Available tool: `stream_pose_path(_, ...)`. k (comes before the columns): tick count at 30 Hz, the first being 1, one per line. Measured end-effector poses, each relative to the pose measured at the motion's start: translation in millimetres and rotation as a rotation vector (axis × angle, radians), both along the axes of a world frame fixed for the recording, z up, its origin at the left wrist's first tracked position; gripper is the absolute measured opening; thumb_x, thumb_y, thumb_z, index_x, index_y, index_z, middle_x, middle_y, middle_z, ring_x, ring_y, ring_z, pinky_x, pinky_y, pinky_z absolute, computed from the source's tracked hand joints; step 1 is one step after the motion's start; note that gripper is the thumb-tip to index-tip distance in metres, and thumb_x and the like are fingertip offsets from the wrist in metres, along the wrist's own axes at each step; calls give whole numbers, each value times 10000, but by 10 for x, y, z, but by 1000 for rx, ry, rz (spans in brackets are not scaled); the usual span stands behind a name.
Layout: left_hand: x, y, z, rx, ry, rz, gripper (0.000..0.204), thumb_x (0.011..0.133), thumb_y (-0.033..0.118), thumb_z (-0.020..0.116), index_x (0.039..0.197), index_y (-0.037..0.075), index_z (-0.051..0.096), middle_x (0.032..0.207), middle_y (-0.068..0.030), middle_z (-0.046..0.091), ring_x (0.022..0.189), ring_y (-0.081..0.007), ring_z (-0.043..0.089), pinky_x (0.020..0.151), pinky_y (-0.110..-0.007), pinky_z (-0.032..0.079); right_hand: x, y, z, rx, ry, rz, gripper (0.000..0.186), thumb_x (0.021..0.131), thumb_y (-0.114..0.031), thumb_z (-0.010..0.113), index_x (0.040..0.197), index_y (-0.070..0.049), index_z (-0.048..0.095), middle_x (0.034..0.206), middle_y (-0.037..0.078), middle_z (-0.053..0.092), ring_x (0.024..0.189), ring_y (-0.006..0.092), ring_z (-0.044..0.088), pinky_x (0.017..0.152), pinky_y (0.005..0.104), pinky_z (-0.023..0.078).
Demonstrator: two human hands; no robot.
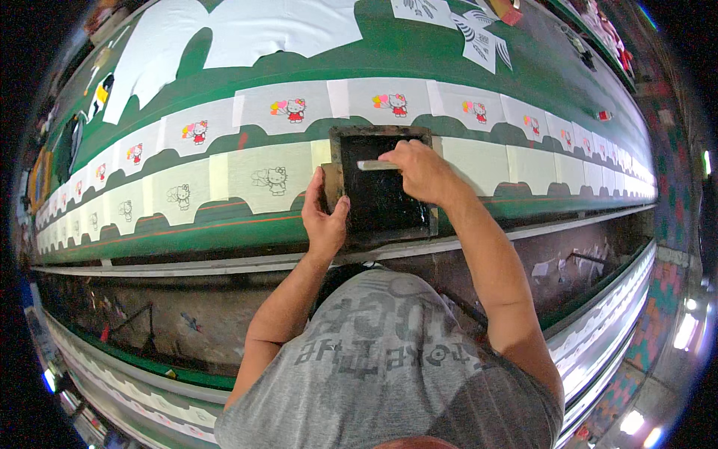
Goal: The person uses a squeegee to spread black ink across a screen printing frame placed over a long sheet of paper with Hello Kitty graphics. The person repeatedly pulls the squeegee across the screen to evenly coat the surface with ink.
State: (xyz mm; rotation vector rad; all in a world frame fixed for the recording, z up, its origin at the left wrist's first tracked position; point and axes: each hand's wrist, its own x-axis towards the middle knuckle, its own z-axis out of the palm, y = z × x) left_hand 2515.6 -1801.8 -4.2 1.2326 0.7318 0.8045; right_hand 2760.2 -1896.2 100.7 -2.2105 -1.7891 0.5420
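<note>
On a long green table (224,81), an open rectangular frame (385,131) is enclosing a dark, partly glossy surface; whether wet ink is coating it cannot be told. At its left side, the left hand (325,222) is clasping a tan block (333,187), its thumb standing apart from the fingers across it. The right hand (422,172) is gripping a straight, pale, narrow bar (374,165) by its right end, fingers curling together, above the dark interior. Panels bearing black-outlined cartoon figures (277,179) are lying left of the frame, while blank pale panels (479,166) are running off to its right. Behind, panels with coloured figures (292,110) are forming a second row, with white cloth pieces (284,30) lying beyond. The frame and both hands are blocking part of the near row.
</note>
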Motion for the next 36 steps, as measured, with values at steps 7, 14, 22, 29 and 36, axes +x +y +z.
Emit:
stream_pose_path(7, 12, -6, 131, 60, 57, -23, 825, 979, -107, 742, 1730, -47, 406, 1747, -209, 489, 1566, -275, 520, 1306, -397, 407, -627, -541, 115, -30, 0, 12, 471, 870, 14, 696, 1329, -75, 762, 1198, 167, 718, 1183, 394, 658, 1072, 517, 561)
stream_pose_path(14, 33, -45, 109, 323, 192, -17, 962, 858, -91, 760, 1740, -37, 380, 1682, -207, 533, 1546, -295, 528, 1301, -414, 407, -976, -954, 50, 72, -28, -28, 469, 873, 8, 726, 1335, -63, 760, 1288, 122, 701, 1247, 356, 639, 1082, 505, 535)
stream_pose_path(22, 251, -324, 277, 363, 123, 63, 1021, 747, -120, 701, 1724, -46, 415, 1722, -206, 499, 1596, -291, 481, 1333, -403, 354, -727, -1582, -73, 346, 19, -117, 511, 893, -52, 791, 1401, -102, 759, 1328, 61, 706, 1263, 325, 645, 1123, 500, 532)
stream_pose_path(29, 1076, -1206, 256, 520, 184, 58, 1011, 767, -100, 715, 1731, -31, 419, 1681, -206, 544, 1542, -300, 534, 1308, -400, 383, -55, -2530, -213, 396, 32, -223, 423, 952, -82, 692, 1363, -100, 790, 1303, 83, 718, 1295, 337, 644, 1164, 513, 511)
stream_pose_path(36, 1826, -1889, 87, 374, 125, 75, 997, 749, -120, 714, 1707, -53, 445, 1643, -198, 574, 1495, -285, 568, 1273, -377, 419, 630, -3145, -189, 419, -58, -163, 397, 889, 13, 732, 1273, -67, 798, 1300, 91, 720, 1266, 336, 664, 1089, 512, 540)
